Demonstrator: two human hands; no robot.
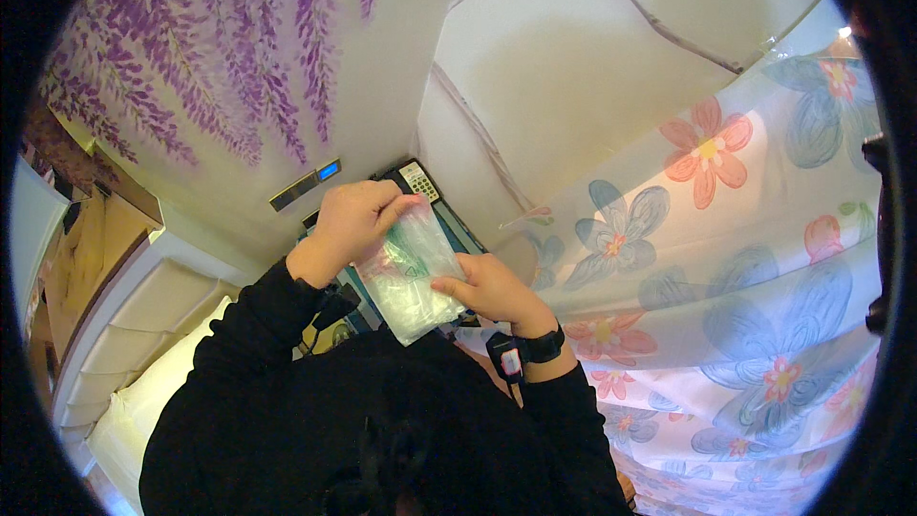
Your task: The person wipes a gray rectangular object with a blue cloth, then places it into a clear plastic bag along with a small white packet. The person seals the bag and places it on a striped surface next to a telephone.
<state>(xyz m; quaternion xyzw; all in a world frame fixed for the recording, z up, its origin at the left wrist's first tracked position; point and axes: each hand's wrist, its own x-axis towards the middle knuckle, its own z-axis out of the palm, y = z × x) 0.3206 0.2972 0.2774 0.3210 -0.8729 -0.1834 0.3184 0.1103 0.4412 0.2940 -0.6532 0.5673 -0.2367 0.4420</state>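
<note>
Between my two hands is a clear plastic bag (406, 272) with a small green print and something pale inside that I cannot make out. My left hand (355, 225) pinches its upper edge, thumb and fingers closed. Lower on the opposite side, my right hand (487, 289) grips the bag, its thumb lying across the front. Behind the bag stands a small dark table, mostly hidden by my hands. A telephone (418, 182) with a light keypad rests at its far end, just beyond my left hand.
A curtain (611, 239) with large flowers hangs close on the right. At the left are a padded headboard (143, 325) and a white pillow (158, 382). A wall panel (304, 186) with a small blue screen is set above the table. Purple blossoms cover the left wall.
</note>
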